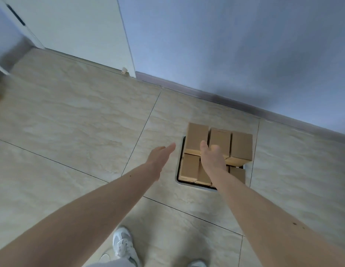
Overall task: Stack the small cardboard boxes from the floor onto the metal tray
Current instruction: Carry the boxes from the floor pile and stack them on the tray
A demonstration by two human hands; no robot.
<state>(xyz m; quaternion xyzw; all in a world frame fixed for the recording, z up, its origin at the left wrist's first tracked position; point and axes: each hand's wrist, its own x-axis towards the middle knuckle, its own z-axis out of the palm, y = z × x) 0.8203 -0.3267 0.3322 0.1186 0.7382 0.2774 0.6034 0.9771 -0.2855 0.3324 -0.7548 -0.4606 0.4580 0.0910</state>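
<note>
Item 1, my left hand (160, 158): fingers straight and together, palm turned inward, empty. It hung over bare floor tile (75, 120), just beside the left rim of the metal tray (179, 170) and apart from it.

Item 2, metal tray: on the floor near the wall skirting (235, 101), its rim showing on the left and near sides only.

Item 3, small cardboard boxes (219, 140): all those in view sat on the tray in two layers, a near lower row and a far upper row of three. Long axes of the upper boxes ran away from me toward the wall. No loose box was visible on the floor.

Item 4, my right hand (213, 158): the nearer hand to the stack, lying directly over it. Thumb spread, fingers curled down toward the near edge of the middle upper box; whether they gripped it or only touched it I could not tell.

Judgement: the stack lay straight ahead of the right hand and rightward of the left, so any squaring of the boxes would fall to the right hand first, the left closing in from the side.
</note>
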